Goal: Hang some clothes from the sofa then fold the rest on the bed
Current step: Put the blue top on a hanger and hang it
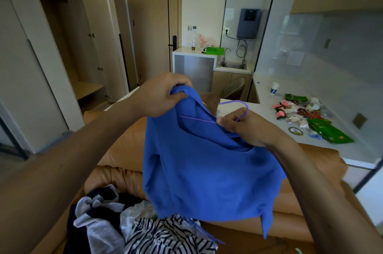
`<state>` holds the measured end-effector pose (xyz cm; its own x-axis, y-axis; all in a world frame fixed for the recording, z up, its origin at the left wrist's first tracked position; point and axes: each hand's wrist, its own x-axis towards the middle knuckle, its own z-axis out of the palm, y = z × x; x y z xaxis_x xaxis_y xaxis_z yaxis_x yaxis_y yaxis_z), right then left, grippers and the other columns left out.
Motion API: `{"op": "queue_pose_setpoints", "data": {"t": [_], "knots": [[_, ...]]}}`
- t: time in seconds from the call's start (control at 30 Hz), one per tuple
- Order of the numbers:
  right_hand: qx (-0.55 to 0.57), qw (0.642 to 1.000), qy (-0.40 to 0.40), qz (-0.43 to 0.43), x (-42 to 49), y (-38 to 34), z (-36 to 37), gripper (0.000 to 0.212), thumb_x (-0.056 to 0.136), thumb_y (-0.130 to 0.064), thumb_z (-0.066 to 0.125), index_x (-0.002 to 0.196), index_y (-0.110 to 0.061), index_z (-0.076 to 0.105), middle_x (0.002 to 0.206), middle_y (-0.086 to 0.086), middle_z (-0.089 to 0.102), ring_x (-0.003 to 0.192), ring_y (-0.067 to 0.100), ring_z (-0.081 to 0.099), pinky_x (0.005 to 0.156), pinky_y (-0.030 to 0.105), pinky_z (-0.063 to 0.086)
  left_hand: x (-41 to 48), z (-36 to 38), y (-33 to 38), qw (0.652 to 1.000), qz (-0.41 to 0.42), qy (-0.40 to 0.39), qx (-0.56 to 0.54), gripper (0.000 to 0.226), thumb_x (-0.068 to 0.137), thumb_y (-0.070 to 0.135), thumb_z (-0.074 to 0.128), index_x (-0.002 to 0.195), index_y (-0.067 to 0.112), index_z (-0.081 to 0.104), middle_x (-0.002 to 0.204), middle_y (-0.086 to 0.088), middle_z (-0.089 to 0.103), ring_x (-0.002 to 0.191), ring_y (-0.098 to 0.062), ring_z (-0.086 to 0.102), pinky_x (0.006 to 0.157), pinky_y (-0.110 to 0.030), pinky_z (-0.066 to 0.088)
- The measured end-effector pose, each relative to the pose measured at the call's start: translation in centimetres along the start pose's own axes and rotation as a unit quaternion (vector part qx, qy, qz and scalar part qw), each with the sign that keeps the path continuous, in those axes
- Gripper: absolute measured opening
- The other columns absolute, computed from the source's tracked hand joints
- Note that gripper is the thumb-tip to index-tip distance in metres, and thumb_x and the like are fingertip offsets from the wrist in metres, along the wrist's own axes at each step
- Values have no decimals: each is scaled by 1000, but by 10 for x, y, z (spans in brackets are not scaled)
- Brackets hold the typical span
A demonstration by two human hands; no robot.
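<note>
Clothes pile (pixel 128 226): one heap, near left on sofa (pixel 124 142); item count unclear.
Left hand (pixel 159 96): fingers curled round blue garment (pixel 207 171) top edge.
Blue garment: one, held above sofa.
Hanger (pixel 238 103): one, purple, partly inside garment.
Right hand (pixel 246 127): fingers pinching hanger below hook.
Bench (pixel 267 117): far right, one paper cup (pixel 274 88).

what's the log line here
left hand: grips blue fabric top | right hand: holds thin purple hanger inside it | below: clothes pile on tan cushioned sofa

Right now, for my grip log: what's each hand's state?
Left hand: closed, gripping the blue garment.
Right hand: closed, holding the purple hanger.
</note>
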<state>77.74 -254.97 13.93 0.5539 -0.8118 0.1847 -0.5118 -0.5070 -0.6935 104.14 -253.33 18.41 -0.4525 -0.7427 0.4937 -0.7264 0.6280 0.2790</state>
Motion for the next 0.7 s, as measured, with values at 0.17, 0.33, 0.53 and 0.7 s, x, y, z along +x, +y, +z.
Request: {"op": "queue_pose_setpoints", "data": {"t": [0.17,0.33,0.53,0.7], "knots": [[26,997,77,10,-7,-7,-6,57,102,-36,56,49,-21,41,48,-10,31,46,7,28,53,27,26,-12,21,-1,997,-4,-66,51,23,98,45,49,96,27,63,88,11,61,82,-8,57,74,-31,47],[54,995,86,-11,-20,-20,-17,21,90,-12,73,71,-18,68,67,-3,59,62,6,53,59,15,43,-23,34,-8,993,15,-24,111,27,99,45,42,89,28,59,82,12,57,77,-10,50,71,-34,42],[18,984,173,35,-39,-2,-44,40,72,23,63,88,-13,69,81,-1,62,72,7,58,67,23,50,-33,16,-14,983,19,44,176,27,96,46,41,94,29,62,85,14,59,76,-9,52,66,-35,47],[-76,957,266,88,-46,15,-53,35,72,16,59,77,-18,62,79,2,62,72,17,57,62,25,47,-39,-2,-18,973,11,83,215,29,94,49,40,95,30,62,86,11,64,75,-9,51,59,-17,29]]}}
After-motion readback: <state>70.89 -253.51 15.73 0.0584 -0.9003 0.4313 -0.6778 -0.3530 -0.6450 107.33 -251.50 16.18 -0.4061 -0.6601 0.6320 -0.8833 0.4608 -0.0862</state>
